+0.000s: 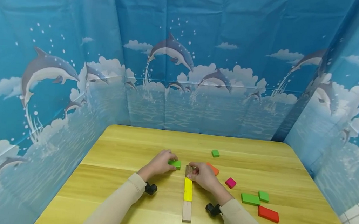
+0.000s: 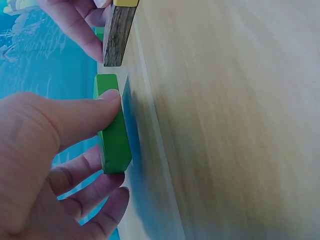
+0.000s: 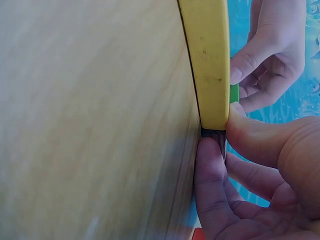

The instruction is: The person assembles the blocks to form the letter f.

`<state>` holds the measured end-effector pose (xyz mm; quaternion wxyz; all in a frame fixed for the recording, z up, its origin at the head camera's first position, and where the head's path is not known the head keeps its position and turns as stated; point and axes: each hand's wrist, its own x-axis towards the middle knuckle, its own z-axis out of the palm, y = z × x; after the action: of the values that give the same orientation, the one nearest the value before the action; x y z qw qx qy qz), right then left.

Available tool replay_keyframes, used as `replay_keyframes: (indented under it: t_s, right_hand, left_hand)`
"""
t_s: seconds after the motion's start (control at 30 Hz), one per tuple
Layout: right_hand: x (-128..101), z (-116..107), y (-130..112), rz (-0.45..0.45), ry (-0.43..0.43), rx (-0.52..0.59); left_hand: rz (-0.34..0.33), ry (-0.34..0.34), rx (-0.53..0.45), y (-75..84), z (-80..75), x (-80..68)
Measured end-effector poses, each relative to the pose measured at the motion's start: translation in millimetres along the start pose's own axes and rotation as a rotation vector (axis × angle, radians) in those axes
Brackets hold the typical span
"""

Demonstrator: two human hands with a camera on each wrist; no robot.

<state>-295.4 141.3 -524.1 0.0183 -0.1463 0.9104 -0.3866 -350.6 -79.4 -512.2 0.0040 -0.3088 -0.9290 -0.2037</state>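
On the table, a row of blocks runs away from the person: a pale wooden block (image 1: 186,211) nearest, then a yellow block (image 1: 187,190), then a dark brown wood-grained block (image 1: 187,170) at the far end. My right hand (image 1: 205,177) pinches the brown block between thumb and fingers, partly covering it. Left of that far end, my left hand (image 1: 160,162) holds a green rectangular block (image 2: 115,142) with the thumb on one side and fingers on the other. A small gap separates the green block from the brown one.
Right of the row lie an orange block (image 1: 213,169), a magenta block (image 1: 231,183), a long green block (image 1: 250,199), a small green block (image 1: 263,196) and a red block (image 1: 268,214). Another small green block (image 1: 215,153) is farther back. A dolphin-print curtain (image 1: 180,105) surrounds the table.
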Motion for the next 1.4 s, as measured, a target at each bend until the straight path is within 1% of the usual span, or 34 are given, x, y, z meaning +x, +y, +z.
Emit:
replay_keyframes:
  t_s: [0.17, 0.3, 0.53, 0.73, 0.8, 1.03, 1.4]
  right_hand:
    - [-2.2, 2.9, -1.2, 0.003, -0.010, 0.023]
    - [-1.8, 2.7, -0.5, 0.006, -0.007, 0.015]
    - [-1.5, -0.2, 1.2, 0.016, 0.000, 0.004]
    - [-2.0, 0.5, 0.2, -0.014, -0.001, 0.002]
    - [-2.1, 1.1, 0.0, -0.012, -0.002, 0.006]
    - [-3.1, 0.8, 1.6, -0.003, 0.004, 0.007]
    - [-2.0, 1.4, 0.8, -0.014, -0.001, -0.009]
  left_hand:
    - [0.014, -0.008, 0.021, 0.3, 0.1, -10.5]
    - [0.020, -0.010, 0.023, 1.7, 1.5, -13.4]
    - [0.045, 0.010, 0.038, 7.6, 7.9, -9.4]
    - [0.021, 0.018, 0.044, 14.6, 10.8, -8.7]
    - [0.023, 0.019, 0.043, 15.9, 11.3, -7.6]
    - [0.046, 0.020, 0.041, 19.2, 14.7, -3.8]
    - [0.030, 0.020, 0.047, 18.4, 19.5, -2.6]
